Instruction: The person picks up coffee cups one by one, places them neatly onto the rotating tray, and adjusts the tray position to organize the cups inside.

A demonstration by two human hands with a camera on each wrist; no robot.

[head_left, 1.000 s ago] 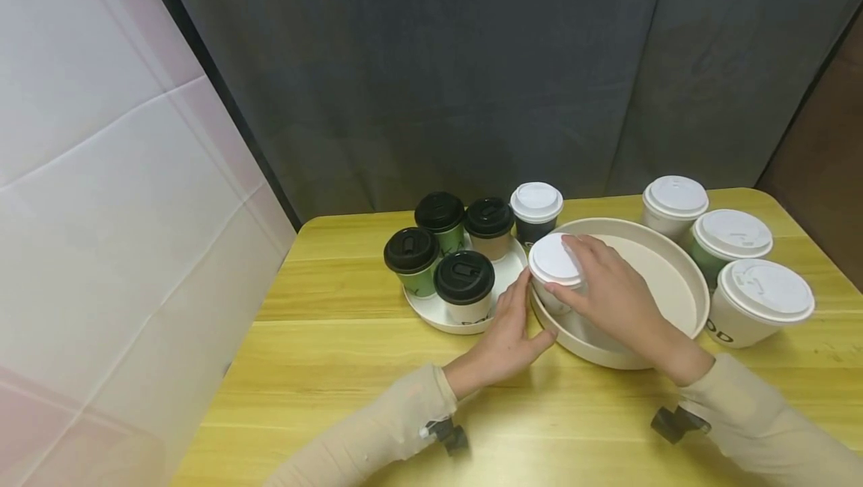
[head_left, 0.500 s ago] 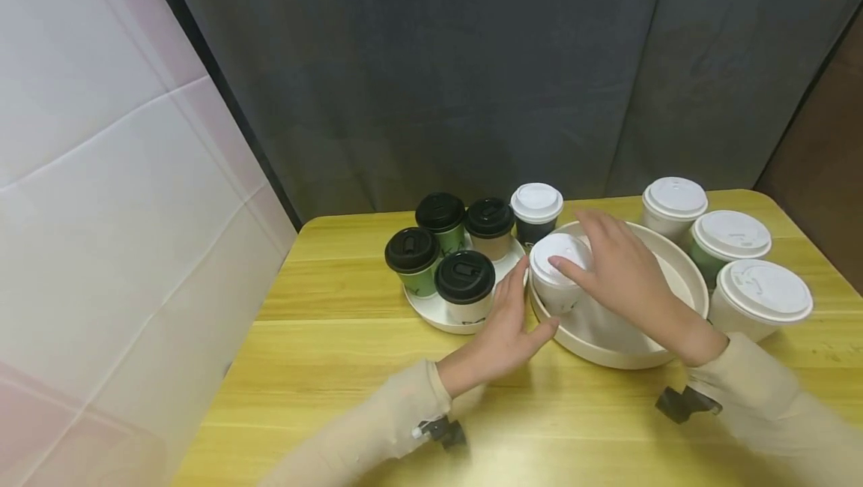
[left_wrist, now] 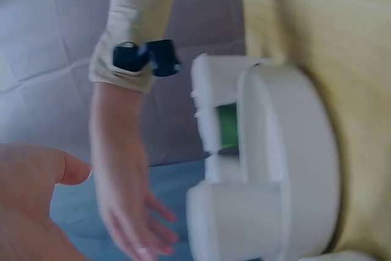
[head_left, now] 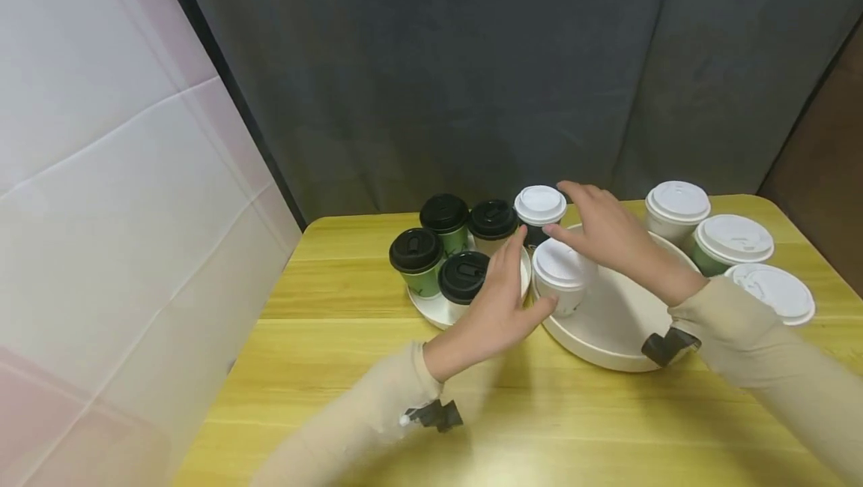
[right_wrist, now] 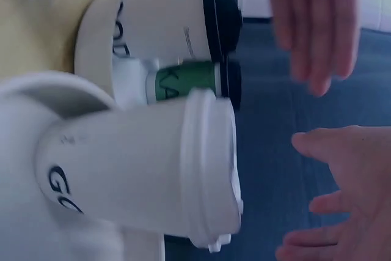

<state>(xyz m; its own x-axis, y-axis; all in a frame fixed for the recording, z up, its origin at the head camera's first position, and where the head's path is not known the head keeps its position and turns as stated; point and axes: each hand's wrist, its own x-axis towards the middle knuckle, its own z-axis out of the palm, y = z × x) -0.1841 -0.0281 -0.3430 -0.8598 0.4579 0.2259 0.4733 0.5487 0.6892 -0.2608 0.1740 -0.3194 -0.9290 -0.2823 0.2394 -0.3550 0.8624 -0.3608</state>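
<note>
One white-lidded white paper cup (head_left: 561, 279) stands upright inside a round, shallow cream tray (head_left: 627, 326). It looks light and easily dented, best held below the lid (head_left: 558, 261). The right hand (head_left: 607, 231), on that lid a second ago, has lifted off, empty, fingers loosely extended; the left hand (head_left: 491, 309), also empty with straight fingers, hovers beside.

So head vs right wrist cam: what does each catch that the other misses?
Head only: three white-lidded cups right of the large tray, plus both sleeves.

Right wrist only: dark "GO" lettering on the side of the pale cup, and dark letters on a pale black-lidded cup.

Both: left hand, right hand, that pale cup standing in the tray, and black-lidded cups on the small plate.
</note>
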